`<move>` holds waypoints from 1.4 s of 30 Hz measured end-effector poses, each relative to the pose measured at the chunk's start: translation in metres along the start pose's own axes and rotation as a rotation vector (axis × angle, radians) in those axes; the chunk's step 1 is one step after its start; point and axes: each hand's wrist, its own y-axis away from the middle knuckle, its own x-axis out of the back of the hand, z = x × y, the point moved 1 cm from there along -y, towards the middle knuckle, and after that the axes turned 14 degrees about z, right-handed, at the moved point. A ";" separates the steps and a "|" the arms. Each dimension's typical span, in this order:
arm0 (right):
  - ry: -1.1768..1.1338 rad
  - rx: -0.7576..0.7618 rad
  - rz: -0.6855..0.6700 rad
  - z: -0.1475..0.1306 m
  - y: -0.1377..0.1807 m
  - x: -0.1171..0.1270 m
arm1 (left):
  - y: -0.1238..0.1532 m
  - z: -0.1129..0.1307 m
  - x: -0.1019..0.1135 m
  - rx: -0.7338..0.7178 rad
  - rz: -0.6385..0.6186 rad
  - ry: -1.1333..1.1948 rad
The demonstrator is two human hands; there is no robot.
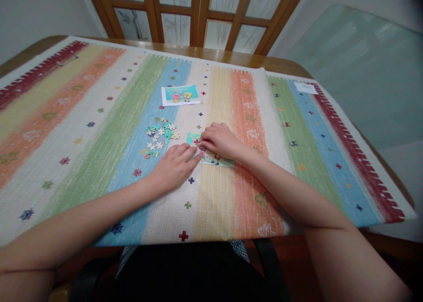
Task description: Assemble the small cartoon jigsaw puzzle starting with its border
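A partly assembled jigsaw puzzle point(226, 162) lies on the table, mostly covered by my hands. My right hand point(220, 139) is over its upper part, fingers curled and the fingertips pinched down on a small puzzle piece at the puzzle's left side. My left hand point(176, 163) rests palm down at the puzzle's left edge. Its fingers are stretched out, with the thumb reaching onto the puzzle near the right fingertips. Just beyond the left hand lies a loose heap of puzzle pieces point(160, 133), some coloured turquoise and yellow, others pale.
Above the heap lies a printed reference picture point(180, 95) with a pink and a yellow cartoon figure. A small white label point(306, 87) is at the far right. The striped tablecloth point(132, 112) covers the wooden table point(280, 65). Wood-framed glass doors point(198, 15) stand behind.
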 end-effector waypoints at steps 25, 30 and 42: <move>0.213 0.232 0.035 -0.026 0.044 0.025 | -0.009 -0.002 -0.001 -0.016 -0.009 0.099; 0.158 0.183 0.042 -0.021 0.019 0.032 | -0.008 -0.009 0.009 0.080 0.053 0.248; -0.018 0.104 0.009 -0.046 -0.055 0.003 | 0.066 -0.120 0.057 0.411 0.071 0.122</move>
